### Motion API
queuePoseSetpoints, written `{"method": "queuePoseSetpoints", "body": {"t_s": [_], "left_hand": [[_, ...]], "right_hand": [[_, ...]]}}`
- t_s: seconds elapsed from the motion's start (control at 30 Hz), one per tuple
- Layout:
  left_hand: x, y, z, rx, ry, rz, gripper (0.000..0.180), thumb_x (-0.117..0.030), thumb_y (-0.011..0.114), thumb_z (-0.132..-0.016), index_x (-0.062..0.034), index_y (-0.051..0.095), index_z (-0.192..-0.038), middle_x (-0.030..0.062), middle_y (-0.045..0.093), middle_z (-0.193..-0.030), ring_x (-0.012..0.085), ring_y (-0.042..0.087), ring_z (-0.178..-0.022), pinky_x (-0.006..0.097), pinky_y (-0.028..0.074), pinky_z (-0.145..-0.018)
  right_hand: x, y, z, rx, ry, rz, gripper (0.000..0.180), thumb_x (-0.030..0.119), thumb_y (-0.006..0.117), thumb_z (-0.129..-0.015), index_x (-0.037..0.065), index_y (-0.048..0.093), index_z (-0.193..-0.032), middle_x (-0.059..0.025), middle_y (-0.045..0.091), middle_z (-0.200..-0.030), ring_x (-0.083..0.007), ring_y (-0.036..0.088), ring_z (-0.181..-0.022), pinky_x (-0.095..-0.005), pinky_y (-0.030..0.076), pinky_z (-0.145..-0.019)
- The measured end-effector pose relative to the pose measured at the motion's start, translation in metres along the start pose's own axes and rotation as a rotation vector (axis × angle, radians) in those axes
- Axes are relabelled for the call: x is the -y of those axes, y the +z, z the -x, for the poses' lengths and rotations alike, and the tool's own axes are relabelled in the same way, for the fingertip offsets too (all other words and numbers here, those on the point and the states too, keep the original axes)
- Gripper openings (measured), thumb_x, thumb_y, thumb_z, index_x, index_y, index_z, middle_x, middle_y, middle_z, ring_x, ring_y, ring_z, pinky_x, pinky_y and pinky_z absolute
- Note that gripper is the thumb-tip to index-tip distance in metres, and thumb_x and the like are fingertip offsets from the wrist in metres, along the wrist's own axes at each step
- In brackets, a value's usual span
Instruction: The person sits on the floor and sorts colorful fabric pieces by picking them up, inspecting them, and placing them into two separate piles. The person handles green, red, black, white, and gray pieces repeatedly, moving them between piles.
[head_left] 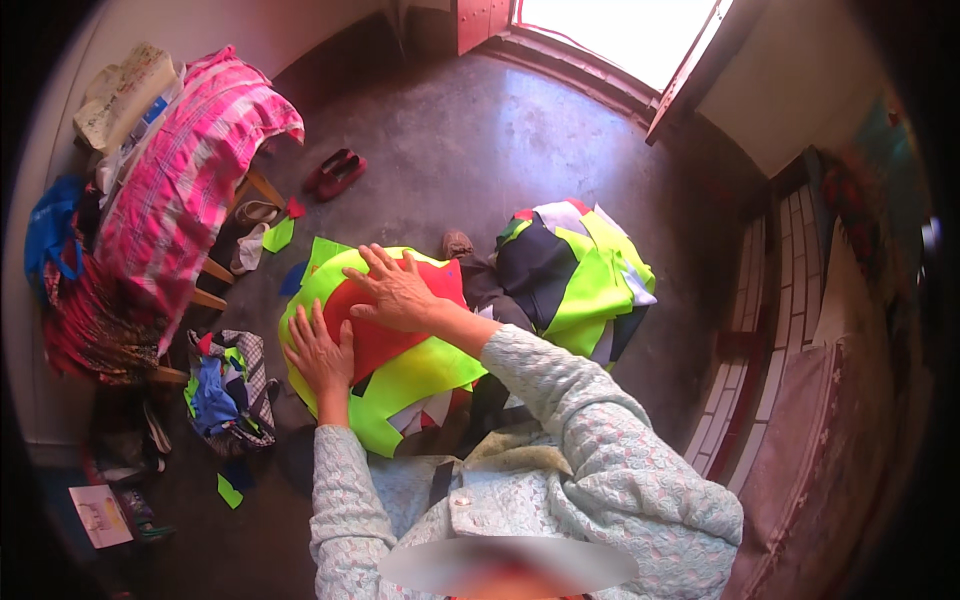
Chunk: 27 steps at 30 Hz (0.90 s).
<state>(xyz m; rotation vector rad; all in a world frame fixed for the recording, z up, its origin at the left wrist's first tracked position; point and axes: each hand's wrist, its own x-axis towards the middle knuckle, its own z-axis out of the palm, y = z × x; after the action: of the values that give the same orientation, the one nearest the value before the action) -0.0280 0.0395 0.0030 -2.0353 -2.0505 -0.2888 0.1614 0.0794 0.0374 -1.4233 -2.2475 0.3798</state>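
Both hands lie on cloth spread over my lap. My left hand (321, 352) rests with its fingers apart on the neon yellow cloth (426, 366), at the left edge of a red cloth piece (352, 318). Fingers spread, my right hand (392, 292) lies across the upper part of the red piece. Neither hand grips anything. To the right sits a heap of cut cloth pieces (570, 262) in neon yellow, dark navy and white. A brown shoe tip (457, 245) shows between the two piles.
A pink checked cloth (190, 170) drapes over wooden-legged furniture at left. Below it stands a bag of cloth scraps (228, 392). Dark red shoes (335, 174) and a green scrap (279, 235) lie on the floor. A slatted bench (745, 330) runs along the right; a doorway (620, 40) stands open at the back.
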Motion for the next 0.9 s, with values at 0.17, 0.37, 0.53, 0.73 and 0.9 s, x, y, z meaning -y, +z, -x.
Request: {"method": "queuePoseSetpoints", "body": {"t_s": [0.17,0.37,0.53,0.73,0.9], "left_hand": [[0.002,0.007,0.001,-0.014,0.008,-0.009,0.064,-0.056,0.046,-0.092,-0.0203,0.038,-0.145,0.0106,0.037,-0.150,0.0311,0.033,-0.140,0.057,0.027,-0.108],[0.001,0.004,0.000,0.014,0.013,-0.027,0.064,-0.055,0.047,-0.092,-0.0205,0.039,-0.145,0.0102,0.037,-0.149,0.0314,0.034,-0.139,0.057,0.028,-0.107],[0.008,0.009,0.000,0.022,0.011,-0.034,0.063,-0.055,0.043,-0.094,-0.0219,0.035,-0.147,0.0094,0.036,-0.151,0.0297,0.032,-0.140,0.056,0.026,-0.109],[0.004,0.009,0.000,0.037,0.005,-0.009,0.064,-0.057,0.042,-0.095,-0.0214,0.035,-0.147,0.0101,0.035,-0.151,0.0299,0.030,-0.141,0.058,0.025,-0.109],[0.003,0.005,0.000,0.037,0.001,0.028,0.065,-0.057,0.043,-0.093,-0.0211,0.036,-0.146,0.0099,0.036,-0.151,0.0303,0.031,-0.140,0.058,0.025,-0.109]], "right_hand": [[-0.007,-0.009,0.044,0.053,-0.059,0.075,0.067,0.053,0.053,-0.089,0.022,0.040,-0.146,-0.0168,0.025,-0.156,-0.0302,0.020,-0.146,-0.0601,0.013,-0.113],[-0.014,0.008,0.064,-0.013,-0.066,0.039,0.061,0.051,0.050,-0.090,0.021,0.046,-0.143,-0.0130,0.030,-0.154,-0.0278,0.023,-0.145,-0.0555,0.011,-0.115],[-0.024,-0.015,0.082,-0.198,-0.006,-0.246,0.049,0.030,0.065,-0.086,0.014,0.055,-0.131,-0.0129,0.047,-0.140,-0.0295,0.044,-0.129,-0.0473,0.030,-0.107],[-0.097,-0.071,0.162,-0.576,0.349,-0.048,0.021,0.014,0.072,-0.080,0.008,0.065,-0.100,-0.0095,0.065,-0.096,-0.0285,0.064,-0.086,-0.0379,0.051,-0.074],[-0.147,-0.094,0.223,-0.489,0.858,0.204,0.034,0.030,0.075,-0.080,0.007,0.062,-0.101,-0.0111,0.065,-0.093,-0.0292,0.064,-0.088,-0.0411,0.051,-0.075]]}}
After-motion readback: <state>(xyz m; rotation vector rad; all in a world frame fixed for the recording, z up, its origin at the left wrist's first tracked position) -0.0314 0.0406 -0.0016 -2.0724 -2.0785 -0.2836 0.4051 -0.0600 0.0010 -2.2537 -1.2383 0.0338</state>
